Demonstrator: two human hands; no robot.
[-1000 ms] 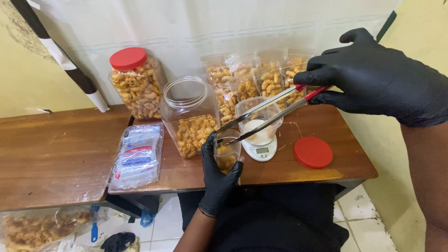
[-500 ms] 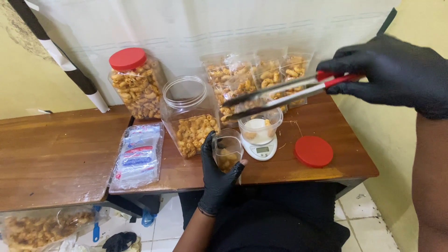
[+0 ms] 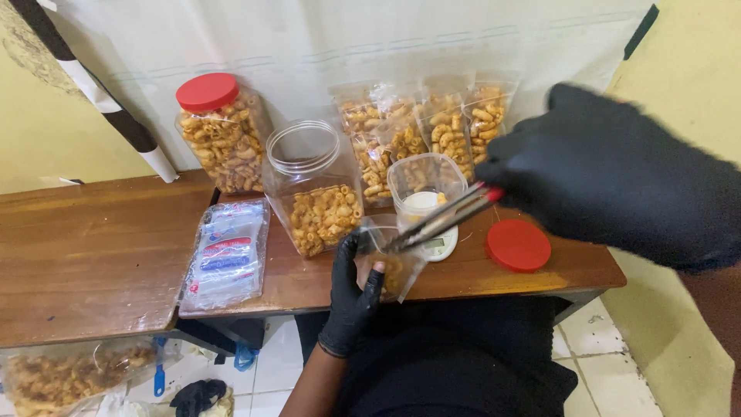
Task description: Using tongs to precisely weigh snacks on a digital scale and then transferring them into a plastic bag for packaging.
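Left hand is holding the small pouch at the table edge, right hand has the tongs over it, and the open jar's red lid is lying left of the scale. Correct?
Not quite. In the head view the red lid lies right of the scale, not left. The rest holds: the left hand holds the pouch at the table edge, and the right hand has the tongs over it.

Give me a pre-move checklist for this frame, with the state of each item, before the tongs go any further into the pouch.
1. Left hand grips the clear pouch with its mouth up: ok.
2. Right hand holds the tongs: ok.
3. Tong tips at the pouch mouth: ok.
4. Snack piece between the tips: cannot tell, blurred.
5. Open jar has snacks left and its red lid lies apart on the table: ok.
6. Cup sits on the scale: ok; display unreadable.
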